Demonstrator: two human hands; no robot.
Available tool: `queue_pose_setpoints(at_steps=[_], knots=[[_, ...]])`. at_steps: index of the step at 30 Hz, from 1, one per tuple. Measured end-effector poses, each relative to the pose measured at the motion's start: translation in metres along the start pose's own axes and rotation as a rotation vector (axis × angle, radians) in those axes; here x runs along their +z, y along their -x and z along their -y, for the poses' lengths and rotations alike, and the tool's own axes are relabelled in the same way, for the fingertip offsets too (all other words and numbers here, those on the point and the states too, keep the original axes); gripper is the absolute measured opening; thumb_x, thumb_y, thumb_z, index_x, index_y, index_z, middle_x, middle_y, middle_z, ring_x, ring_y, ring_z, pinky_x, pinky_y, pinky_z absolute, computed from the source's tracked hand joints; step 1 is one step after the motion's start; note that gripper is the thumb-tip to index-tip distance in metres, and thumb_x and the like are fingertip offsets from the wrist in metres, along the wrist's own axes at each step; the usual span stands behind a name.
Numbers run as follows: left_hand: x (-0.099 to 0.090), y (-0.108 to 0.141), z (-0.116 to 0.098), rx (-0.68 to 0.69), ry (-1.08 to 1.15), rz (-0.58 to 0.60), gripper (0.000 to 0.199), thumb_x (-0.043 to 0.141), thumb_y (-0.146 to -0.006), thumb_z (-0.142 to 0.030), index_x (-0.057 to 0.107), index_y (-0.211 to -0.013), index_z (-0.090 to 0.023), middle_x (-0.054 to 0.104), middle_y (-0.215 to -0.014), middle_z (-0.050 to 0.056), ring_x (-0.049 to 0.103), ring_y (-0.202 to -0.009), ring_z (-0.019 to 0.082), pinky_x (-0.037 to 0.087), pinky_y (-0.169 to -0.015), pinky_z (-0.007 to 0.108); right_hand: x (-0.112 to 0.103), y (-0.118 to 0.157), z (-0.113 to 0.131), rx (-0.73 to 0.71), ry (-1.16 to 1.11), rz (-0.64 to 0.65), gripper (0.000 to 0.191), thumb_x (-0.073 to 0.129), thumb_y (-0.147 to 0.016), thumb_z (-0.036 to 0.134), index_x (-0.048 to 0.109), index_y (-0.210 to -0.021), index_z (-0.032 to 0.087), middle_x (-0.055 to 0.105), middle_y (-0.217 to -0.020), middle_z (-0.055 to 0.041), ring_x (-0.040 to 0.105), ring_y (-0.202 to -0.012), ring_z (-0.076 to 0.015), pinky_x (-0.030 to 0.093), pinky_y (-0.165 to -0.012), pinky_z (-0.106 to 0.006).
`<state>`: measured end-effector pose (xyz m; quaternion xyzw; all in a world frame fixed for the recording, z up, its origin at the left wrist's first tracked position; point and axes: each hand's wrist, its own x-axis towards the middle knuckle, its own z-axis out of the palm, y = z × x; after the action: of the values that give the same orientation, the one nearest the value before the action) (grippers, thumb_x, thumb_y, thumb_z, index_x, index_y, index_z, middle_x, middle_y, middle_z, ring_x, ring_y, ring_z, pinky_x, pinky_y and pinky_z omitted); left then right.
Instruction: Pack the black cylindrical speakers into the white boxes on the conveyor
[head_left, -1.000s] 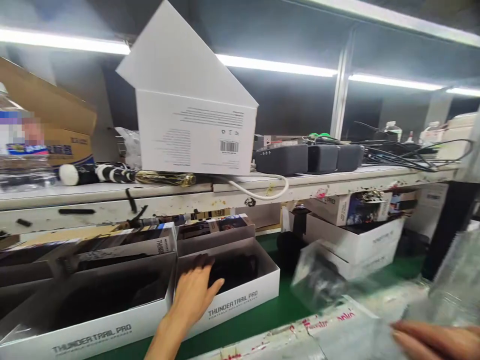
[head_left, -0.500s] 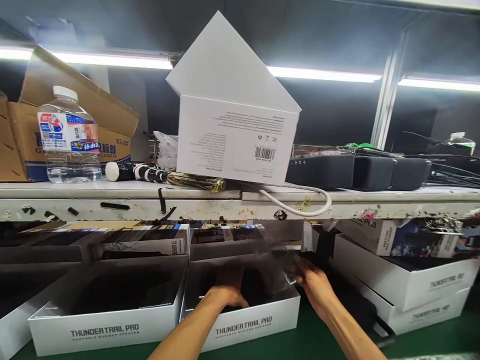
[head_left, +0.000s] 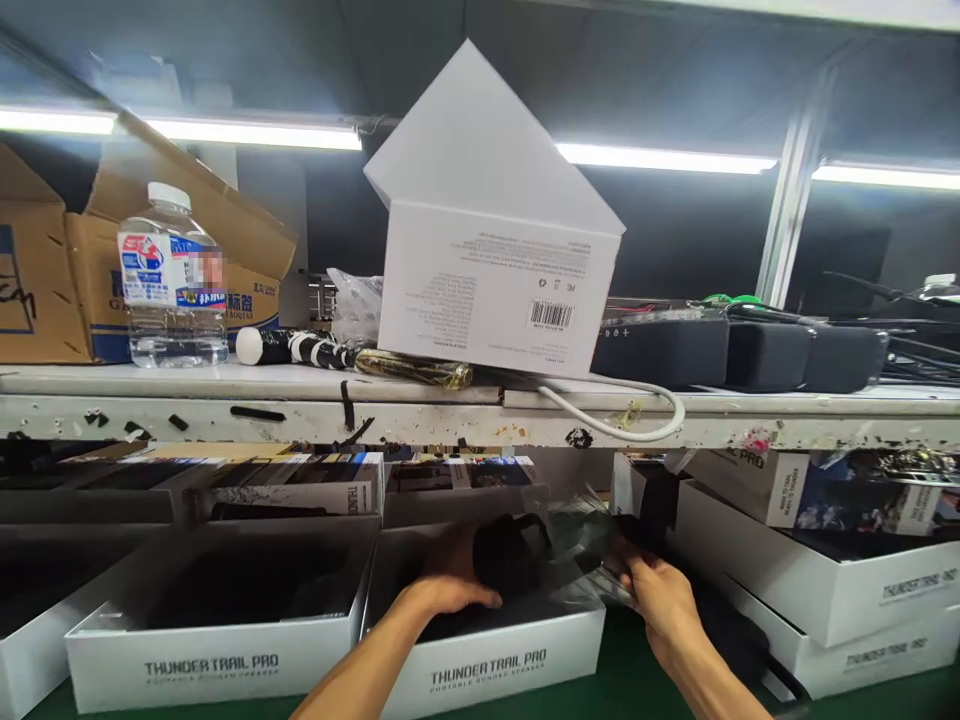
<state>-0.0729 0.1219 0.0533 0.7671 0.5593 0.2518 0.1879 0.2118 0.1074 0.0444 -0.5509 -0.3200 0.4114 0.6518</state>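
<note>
In the middle white box [head_left: 517, 665], marked THUNDERTRAIL PRO portable rugged speaker, my left hand [head_left: 454, 580] grips a rounded black speaker [head_left: 506, 560] with a small loop on its upper right. My thumb lies along its near side; the other fingers are hidden behind it. Just right of the speaker, a crumpled clear plastic bag [head_left: 577, 535] hangs over the box's right edge. The fingers of my right hand [head_left: 660, 595] are pinched on the bag's right end. Whether the speaker is partly inside the bag, I cannot tell.
Another open white box [head_left: 214, 660] stands at left, holding something black. Stacked white boxes [head_left: 825, 590] stand at right beside a black item [head_left: 731, 640]. Above runs a shelf edge [head_left: 420, 425] carrying a water bottle [head_left: 171, 280], a tilted white box [head_left: 495, 280] and a looped white cable [head_left: 667, 428].
My left hand has raised the black speaker into view at the box's top. My right hand has moved slightly right and down with the plastic bag. The whole view has shifted a little.
</note>
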Motion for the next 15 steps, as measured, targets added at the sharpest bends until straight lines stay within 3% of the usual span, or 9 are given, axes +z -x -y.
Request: queue_pose_setpoints(at_steps=[4, 10, 15], knots=[[-0.013, 0.003, 0.008, 0.027, 0.287, -0.005, 0.111, 0.091, -0.048, -0.029, 0.043, -0.147, -0.024, 0.050, -0.152, 0.009, 0.046, -0.139, 0.030, 0.034, -0.119, 0.041, -0.001, -0.016, -0.011, 0.019, 0.090, 0.005, 0.046, 0.072, -0.049, 0.049, 0.060, -0.080, 0.018, 0.045, -0.053, 0.0049, 0.040, -0.053, -0.0133, 0.032, -0.049, -0.026], [-0.030, 0.008, 0.016, 0.027, 0.530, 0.019, 0.098, 0.088, -0.054, -0.024, 0.049, -0.143, -0.026, 0.062, -0.139, 0.004, 0.056, -0.128, 0.028, 0.041, -0.114, 0.043, 0.006, -0.029, -0.015, -0.077, 0.101, 0.098, 0.033, 0.069, -0.058, 0.045, 0.057, -0.075, 0.020, 0.044, -0.055, 0.0049, 0.036, -0.050, -0.0114, 0.029, -0.046, -0.025], [-0.046, 0.012, 0.011, 0.001, 0.555, 0.036, 0.095, 0.087, -0.052, -0.024, 0.053, -0.141, -0.028, 0.066, -0.135, 0.003, 0.057, -0.127, 0.030, 0.039, -0.115, 0.047, 0.016, -0.026, -0.012, -0.148, 0.142, 0.169, 0.027, 0.066, -0.064, 0.045, 0.051, -0.069, 0.022, 0.044, -0.056, 0.0044, 0.038, -0.050, -0.0117, 0.029, -0.045, -0.025]])
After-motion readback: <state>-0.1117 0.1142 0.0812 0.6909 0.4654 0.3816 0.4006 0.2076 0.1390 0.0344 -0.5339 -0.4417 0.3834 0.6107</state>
